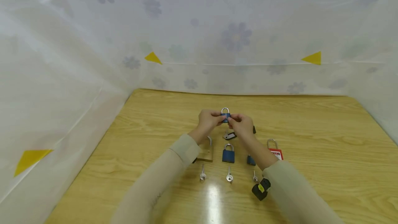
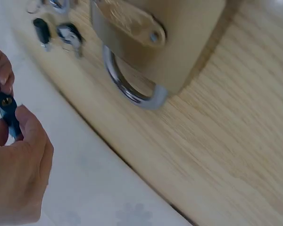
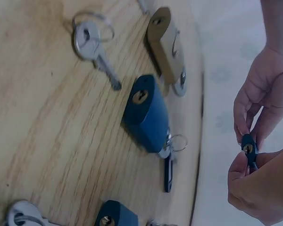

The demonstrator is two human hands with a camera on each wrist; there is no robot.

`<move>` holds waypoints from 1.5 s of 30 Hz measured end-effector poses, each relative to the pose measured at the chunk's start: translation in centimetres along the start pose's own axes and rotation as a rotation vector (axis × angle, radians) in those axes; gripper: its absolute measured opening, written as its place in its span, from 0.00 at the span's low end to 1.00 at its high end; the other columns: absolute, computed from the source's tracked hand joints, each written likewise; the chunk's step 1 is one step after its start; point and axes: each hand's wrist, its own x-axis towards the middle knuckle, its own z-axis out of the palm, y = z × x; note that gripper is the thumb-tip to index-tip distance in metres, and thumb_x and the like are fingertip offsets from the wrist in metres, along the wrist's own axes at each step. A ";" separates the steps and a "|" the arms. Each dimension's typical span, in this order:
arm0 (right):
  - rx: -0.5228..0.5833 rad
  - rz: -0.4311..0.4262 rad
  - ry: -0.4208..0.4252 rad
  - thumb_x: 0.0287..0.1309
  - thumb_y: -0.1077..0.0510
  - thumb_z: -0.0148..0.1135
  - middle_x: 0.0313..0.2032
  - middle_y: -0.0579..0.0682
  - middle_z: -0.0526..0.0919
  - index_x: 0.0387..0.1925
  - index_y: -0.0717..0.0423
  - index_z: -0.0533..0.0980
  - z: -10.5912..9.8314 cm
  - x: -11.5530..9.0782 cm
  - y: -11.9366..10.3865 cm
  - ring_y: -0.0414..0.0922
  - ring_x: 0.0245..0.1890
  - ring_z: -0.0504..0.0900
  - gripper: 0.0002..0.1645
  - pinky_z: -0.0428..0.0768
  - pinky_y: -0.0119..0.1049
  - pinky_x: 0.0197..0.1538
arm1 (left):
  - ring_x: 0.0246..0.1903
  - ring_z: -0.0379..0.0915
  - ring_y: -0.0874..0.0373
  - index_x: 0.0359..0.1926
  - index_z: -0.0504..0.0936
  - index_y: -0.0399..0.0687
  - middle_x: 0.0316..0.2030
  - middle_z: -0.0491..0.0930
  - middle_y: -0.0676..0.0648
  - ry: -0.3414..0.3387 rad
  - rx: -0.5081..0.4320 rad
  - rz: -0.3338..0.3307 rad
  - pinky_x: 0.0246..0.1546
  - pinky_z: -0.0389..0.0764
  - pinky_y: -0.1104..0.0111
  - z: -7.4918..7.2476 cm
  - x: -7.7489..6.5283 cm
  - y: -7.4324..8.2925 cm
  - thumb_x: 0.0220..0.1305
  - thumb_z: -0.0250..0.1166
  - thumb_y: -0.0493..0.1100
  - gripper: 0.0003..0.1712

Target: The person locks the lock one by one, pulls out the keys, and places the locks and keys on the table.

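Both hands hold a small blue padlock point(image 1: 225, 117) above the far middle of the table, its silver shackle pointing up in the head view. My left hand point(image 1: 208, 123) pinches its left side between thumb and fingers, and my right hand point(image 1: 244, 124) pinches its right side. In the right wrist view, the brass keyhole face of this held padlock point(image 3: 248, 149) shows between the fingertips. Below the hands lie a larger blue padlock point(image 1: 228, 156) and a key with a black tag point(image 1: 230, 136). A brass padlock point(image 1: 206, 154) is partly hidden by the left forearm.
Another blue padlock point(image 1: 251, 160) and a red padlock point(image 1: 276, 153) lie by the right forearm, partly covered. Silver keys point(image 1: 203, 175) form a row nearer the front. A black item with a yellow mark point(image 1: 260, 190) lies beside the right sleeve. A patterned white curtain point(image 1: 236, 37) borders the table.
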 end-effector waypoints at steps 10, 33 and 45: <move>0.049 0.163 0.037 0.62 0.67 0.53 0.48 0.63 0.75 0.50 0.72 0.72 1.4 2.1 1.2 0.50 0.43 0.79 0.16 0.79 0.40 0.53 | 0.30 0.82 0.57 0.38 0.85 0.38 0.35 0.85 0.42 0.086 0.342 -0.062 0.27 0.80 0.77 1.0 2.9 -1.3 0.54 0.69 0.40 0.11; -0.203 0.125 -0.095 0.52 0.66 0.55 0.40 0.61 0.83 0.43 0.63 0.81 1.1 10.8 10.8 0.46 0.31 0.83 0.17 0.83 0.34 0.32 | 0.21 0.73 0.59 0.10 0.76 0.56 0.15 0.75 0.56 0.187 0.888 0.221 0.26 0.77 0.71 8.3 30.2 -26.2 0.36 0.75 0.58 0.19; -0.334 0.153 -0.073 0.47 0.73 0.47 0.41 0.64 0.79 0.45 0.71 0.77 1.2 4.1 4.2 0.49 0.34 0.75 0.22 0.74 0.27 0.26 | 0.21 0.74 0.56 0.17 0.75 0.50 0.19 0.76 0.51 0.246 0.874 0.144 0.19 0.76 0.69 9.9 31.5 -27.8 0.33 0.72 0.45 0.12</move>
